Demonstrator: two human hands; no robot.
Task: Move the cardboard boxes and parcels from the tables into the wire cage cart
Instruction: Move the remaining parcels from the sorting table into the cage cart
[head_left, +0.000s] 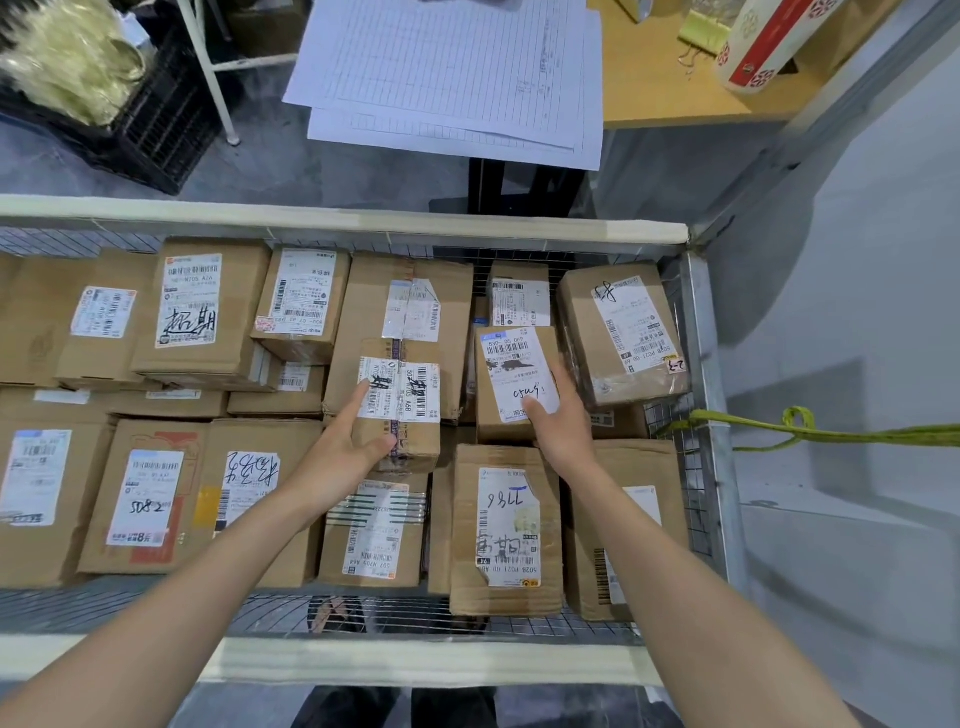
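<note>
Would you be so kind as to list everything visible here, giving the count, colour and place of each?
boxes: roughly twenty, brown with white labels, packed inside the cart
cart: one, grey wire mesh with cream rails, across the middle
paper sheets: a stack, white and ruled, beyond the cart
table: one, tan wood, top right
roll: one, white and red, on the table
crate: one, black, on the floor at top left
cord: one, green, at the cart's right side
left hand: one, gripping the small taped box
right hand: one, gripping the handwritten-label box
</note>
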